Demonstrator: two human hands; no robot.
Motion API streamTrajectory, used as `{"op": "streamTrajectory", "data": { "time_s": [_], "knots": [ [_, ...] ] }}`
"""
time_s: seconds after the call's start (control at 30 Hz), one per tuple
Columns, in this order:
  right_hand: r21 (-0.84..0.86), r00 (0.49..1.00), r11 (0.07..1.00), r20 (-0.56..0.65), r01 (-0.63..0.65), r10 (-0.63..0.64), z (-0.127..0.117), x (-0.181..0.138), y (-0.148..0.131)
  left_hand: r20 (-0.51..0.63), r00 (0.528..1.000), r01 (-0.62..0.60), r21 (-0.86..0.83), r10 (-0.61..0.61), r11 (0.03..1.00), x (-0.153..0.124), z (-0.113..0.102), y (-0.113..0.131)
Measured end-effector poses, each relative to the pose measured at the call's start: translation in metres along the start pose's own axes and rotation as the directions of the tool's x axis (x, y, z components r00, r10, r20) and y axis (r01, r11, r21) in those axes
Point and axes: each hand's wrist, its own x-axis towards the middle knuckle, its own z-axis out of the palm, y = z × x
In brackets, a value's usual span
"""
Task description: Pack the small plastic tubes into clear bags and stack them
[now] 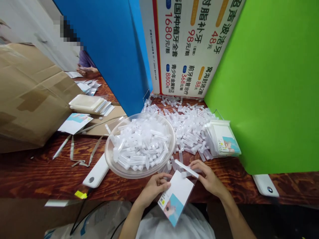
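Note:
A clear plastic bag with a white and blue printed card (177, 196) in it is tilted over the table's front edge. My left hand (157, 186) grips its left side between thumb and fingers. At the bag's top right corner, my right hand (204, 176) is closed on the white top strip (186, 168). A small translucent tube (185, 174) shows just under this strip; I cannot tell whether it is inside the bag. Just beyond my left hand stands a round clear bowl (109, 166) heaped with small white-capped tubes (139, 142).
More loose tubes (191, 126) cover the table behind the bowl. Filled card bags (225, 139) are stacked at right. Blue (112, 49) and green panels (274, 83) and a printed board (179, 46) wall the area. A cardboard box (32, 96) stands left; another person's hand (87, 70) shows beyond.

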Motion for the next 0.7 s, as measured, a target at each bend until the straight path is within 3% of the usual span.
{"op": "streamTrajectory", "data": {
  "time_s": [0.1, 0.23, 0.37, 0.5, 0.6, 0.7],
  "knots": [
    [0.043, 0.996, 0.998, 0.082, -0.037, 0.034, -0.007, -0.001, -0.007, 0.065, 0.998, 0.022, 0.035, -0.024, 0.999, 0.0, -0.001, 0.007],
    [0.11, 0.986, 0.993, 0.167, -0.043, 0.024, -0.007, -0.001, -0.015, 0.045, 0.996, 0.071, 0.096, -0.076, 0.993, -0.002, 0.002, 0.018],
    [0.287, 0.991, 0.956, 0.13, -0.062, 0.025, 0.007, -0.004, -0.014, 0.032, 0.994, 0.1, 0.084, -0.103, 0.991, -0.006, 0.002, 0.026],
    [0.375, 0.982, 0.913, 0.155, -0.16, 0.109, 0.026, -0.01, -0.013, 0.028, 0.998, 0.062, 0.07, -0.064, 0.996, -0.014, -0.003, 0.028],
    [0.359, 0.965, 0.905, 0.205, -0.23, 0.164, 0.039, -0.009, -0.02, 0.145, 0.988, 0.039, 0.064, -0.047, 0.997, -0.02, -0.006, 0.031],
    [0.318, 0.955, 0.922, 0.261, -0.221, 0.139, 0.05, -0.004, -0.036, 0.31, 0.95, 0.025, 0.023, -0.031, 0.999, -0.024, -0.005, 0.033]
  ]
}}
